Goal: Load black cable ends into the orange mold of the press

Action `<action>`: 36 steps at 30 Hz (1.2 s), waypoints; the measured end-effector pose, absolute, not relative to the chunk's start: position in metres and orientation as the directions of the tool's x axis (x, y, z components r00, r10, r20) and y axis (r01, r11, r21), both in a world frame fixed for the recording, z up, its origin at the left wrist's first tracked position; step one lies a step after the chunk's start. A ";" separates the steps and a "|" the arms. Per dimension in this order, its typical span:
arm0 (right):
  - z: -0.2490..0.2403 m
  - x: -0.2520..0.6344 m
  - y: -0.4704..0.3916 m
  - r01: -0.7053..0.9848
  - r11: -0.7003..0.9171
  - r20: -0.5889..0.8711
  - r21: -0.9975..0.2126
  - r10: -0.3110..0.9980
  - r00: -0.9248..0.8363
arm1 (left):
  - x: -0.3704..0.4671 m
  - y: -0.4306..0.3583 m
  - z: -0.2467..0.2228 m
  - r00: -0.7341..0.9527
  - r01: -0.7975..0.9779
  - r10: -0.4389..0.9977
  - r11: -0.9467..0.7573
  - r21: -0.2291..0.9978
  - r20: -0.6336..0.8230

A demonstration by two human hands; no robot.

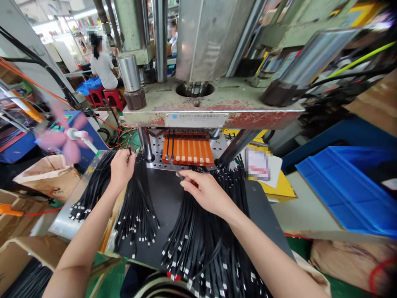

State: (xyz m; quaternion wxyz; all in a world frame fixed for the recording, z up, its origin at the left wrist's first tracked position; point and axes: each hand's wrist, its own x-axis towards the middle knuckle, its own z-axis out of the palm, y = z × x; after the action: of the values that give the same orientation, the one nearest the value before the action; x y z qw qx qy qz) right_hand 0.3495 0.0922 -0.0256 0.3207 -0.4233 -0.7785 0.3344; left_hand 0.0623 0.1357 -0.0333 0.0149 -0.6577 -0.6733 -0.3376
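An orange slotted fixture (189, 148) sits on the press's perforated metal plate (156, 159); black straps lie in its leftmost slots, and the other slots show pale strips. My right hand (198, 186) pinches a black strap (174, 167) whose tip is at the fixture's front left edge. My left hand (123, 165) is closed around a thin dark piece, perhaps a strap end, left of the fixture. Below it hangs a bundle of black straps (136, 211) with silvery ends. A larger bundle (204, 236) lies under my right hand and forearm, and another (93, 186) lies at the left.
The press's heavy upper plate (248, 118) spans above the fixture between steel columns. A pink fan (72, 133) and cardboard boxes (49, 176) stand left. Blue trays (344, 186) and a yellow box (279, 188) are right. A person (104, 68) sits in the background.
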 end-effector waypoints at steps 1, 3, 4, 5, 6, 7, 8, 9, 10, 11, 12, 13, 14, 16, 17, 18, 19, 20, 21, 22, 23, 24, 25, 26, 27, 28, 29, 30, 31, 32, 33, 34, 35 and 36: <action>-0.021 0.347 0.091 0.424 0.422 0.234 -0.801 0.873 -0.427 | 0.071 0.129 -0.025 -0.081 0.885 0.850 -0.180 0.430 0.520; -0.013 0.343 0.088 0.376 0.436 0.277 -0.818 0.871 -0.407 | 0.092 0.118 -0.007 0.033 0.798 0.829 -0.358 0.484 0.558; -0.009 0.342 0.086 0.348 0.444 0.299 -0.826 0.868 -0.396 | 0.103 0.112 0.002 0.088 0.711 0.837 -0.432 0.554 0.540; -0.005 0.340 0.085 0.322 0.450 0.319 -0.833 0.867 -0.383 | 0.114 0.108 0.010 0.142 0.602 0.849 -0.483 0.636 0.510; -0.002 0.339 0.085 0.300 0.456 0.339 -0.838 0.865 -0.370 | 0.125 0.105 0.017 0.194 0.481 0.857 -0.507 0.716 0.477; 0.001 0.338 0.084 0.287 0.469 0.359 -0.836 0.861 -0.361 | 0.134 0.103 0.024 0.237 0.362 0.860 -0.510 0.780 0.452; 0.004 0.337 0.085 0.284 0.489 0.383 -0.824 0.852 -0.357 | 0.142 0.102 0.029 0.271 0.256 0.859 -0.500 0.828 0.435; 0.007 0.336 0.085 0.290 0.519 0.411 -0.804 0.838 -0.359 | 0.149 0.102 0.033 0.295 0.169 0.857 -0.483 0.859 0.423; 0.010 0.336 0.086 0.301 0.553 0.442 -0.777 0.820 -0.364 | 0.155 0.103 0.036 0.308 0.104 0.855 -0.466 0.879 0.417; 0.012 0.336 0.086 0.311 0.585 0.469 -0.749 0.800 -0.373 | 0.159 0.105 0.039 0.312 0.062 0.856 -0.451 0.891 0.411; 0.013 0.336 0.087 0.320 0.609 0.490 -0.726 0.784 -0.382 | 0.163 0.107 0.041 0.312 0.036 0.859 -0.439 0.898 0.407; 0.014 0.336 0.087 0.329 0.622 0.501 -0.710 0.775 -0.384 | 0.165 0.110 0.042 0.308 0.022 0.862 -0.429 0.903 0.402; 0.014 0.337 0.086 0.339 0.627 0.507 -0.701 0.773 -0.380 | 0.167 0.113 0.044 0.305 0.015 0.867 -0.419 0.908 0.395; 0.009 0.337 0.084 0.374 0.625 0.508 -0.685 0.778 -0.369 | 0.170 0.120 0.045 0.306 0.012 0.875 -0.398 0.918 0.375; 0.005 0.336 0.082 0.399 0.622 0.502 -0.674 0.782 -0.370 | 0.172 0.124 0.046 0.303 0.016 0.878 -0.392 0.920 0.369; -0.001 0.336 0.082 0.425 0.619 0.492 -0.661 0.785 -0.378 | 0.173 0.130 0.047 0.289 0.022 0.880 -0.398 0.917 0.376; -0.008 0.335 0.082 0.450 0.615 0.473 -0.647 0.787 -0.396 | 0.175 0.135 0.049 0.262 0.032 0.879 -0.420 0.907 0.398; -0.016 0.334 0.083 0.474 0.610 0.448 -0.635 0.791 -0.417 | 0.177 0.142 0.052 0.220 0.048 0.872 -0.458 0.888 0.438; -0.024 0.333 0.086 0.499 0.601 0.420 -0.625 0.797 -0.434 | 0.178 0.148 0.055 0.173 0.073 0.856 -0.505 0.860 0.487; -0.031 0.333 0.092 0.524 0.586 0.393 -0.618 0.808 -0.439 | 0.180 0.155 0.059 0.131 0.107 0.832 -0.552 0.827 0.539; -0.037 0.333 0.101 0.550 0.565 0.373 -0.615 0.823 -0.429 | 0.181 0.162 0.064 0.108 0.146 0.804 -0.595 0.791 0.585; -0.041 0.334 0.112 0.575 0.536 0.361 -0.618 0.843 -0.399 | 0.182 0.167 0.069 0.110 0.185 0.773 -0.633 0.751 0.625; -0.044 0.335 0.126 0.596 0.503 0.358 -0.626 0.864 -0.354 | 0.182 0.172 0.073 0.136 0.221 0.742 -0.668 0.710 0.656; -0.045 0.336 0.141 0.611 0.469 0.363 -0.638 0.883 -0.298 | 0.183 0.175 0.076 0.179 0.252 0.712 -0.700 0.668 0.679; -0.046 0.337 0.158 0.618 0.435 0.374 -0.655 0.897 -0.235 | 0.182 0.177 0.076 0.226 0.274 0.683 -0.729 0.628 0.695; -0.045 0.339 0.175 0.617 0.404 0.385 -0.675 0.907 -0.173 | 0.182 0.178 0.073 0.260 0.286 0.656 -0.753 0.592 0.709; -0.045 0.340 0.191 0.610 0.377 0.390 -0.697 0.913 -0.119 | 0.181 0.177 0.066 0.275 0.293 0.633 -0.772 0.564 0.724; -0.044 0.341 0.205 0.600 0.350 0.383 -0.720 0.921 -0.077 | 0.179 0.177 0.055 0.273 0.304 0.617 -0.783 0.542 0.739; -0.044 0.342 0.218 0.590 0.324 0.366 -0.740 0.929 -0.052 | 0.176 0.176 0.041 0.276 0.325 0.603 -0.792 0.518 0.749; -0.044 0.342 0.228 0.581 0.301 0.342 -0.757 0.939 -0.040 | 0.172 0.176 0.025 0.299 0.354 0.587 -0.800 0.484 0.752; -0.045 0.342 0.235 0.575 0.283 0.318 -0.768 0.947 -0.042 | 0.167 0.178 0.008 0.361 0.399 0.569 -0.810 0.430 0.739; -0.045 0.342 0.240 0.572 0.271 0.295 -0.774 0.954 -0.052 | 0.162 0.180 -0.010 0.457 0.438 0.538 -0.829 0.348 0.708; -0.046 0.341 0.243 0.570 0.261 0.278 -0.779 0.959 -0.060 | 0.158 0.183 -0.026 0.553 0.462 0.498 -0.851 0.252 0.668; -0.046 0.340 0.243 0.569 0.258 0.268 -0.781 0.961 -0.069 | 0.155 0.187 -0.041 0.634 0.469 0.455 -0.869 0.156 0.626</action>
State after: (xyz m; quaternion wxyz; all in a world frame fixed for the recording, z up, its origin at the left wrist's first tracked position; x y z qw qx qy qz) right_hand 0.3400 0.2429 -0.0461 0.3952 -0.5562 -0.6877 0.2479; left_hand 0.1546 0.1867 -0.0409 0.0107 -0.9037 -0.2556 -0.3432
